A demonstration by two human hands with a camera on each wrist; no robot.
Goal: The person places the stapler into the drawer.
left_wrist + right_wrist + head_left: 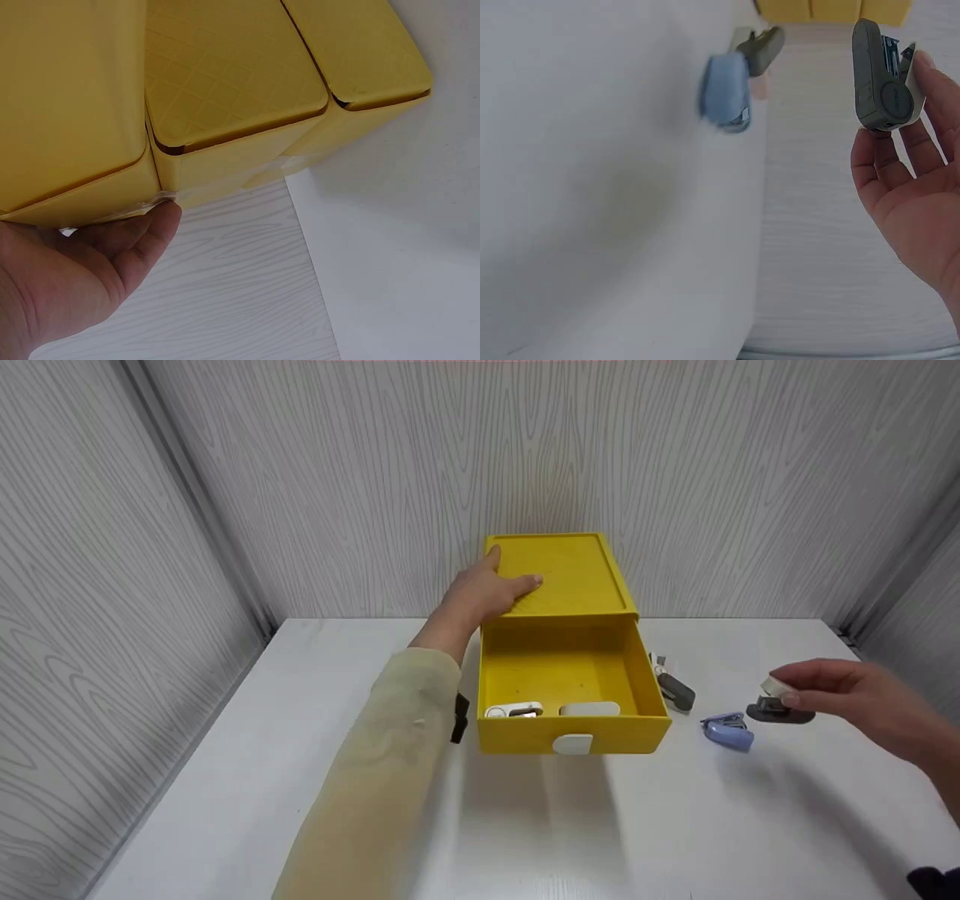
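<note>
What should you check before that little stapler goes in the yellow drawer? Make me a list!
1. Drawer pulled open: ok.
2. Left hand rests on the yellow box top, steadying it: ok.
3. Right hand pinches the grey stapler: ok.
4. Free room on the drawer floor behind the two white items: ok.
5. Grip firm enough: cannot tell.
6. Blue stapler and dark stapler lie beside the drawer, not blocking: ok.

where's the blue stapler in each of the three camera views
Head: the blue stapler lies on the white table, right of the yellow drawer box.
Left wrist: not in view.
Right wrist: upper middle, blurred, on the table.
Shared landmark: the yellow drawer box, at the right wrist view's top edge.
</note>
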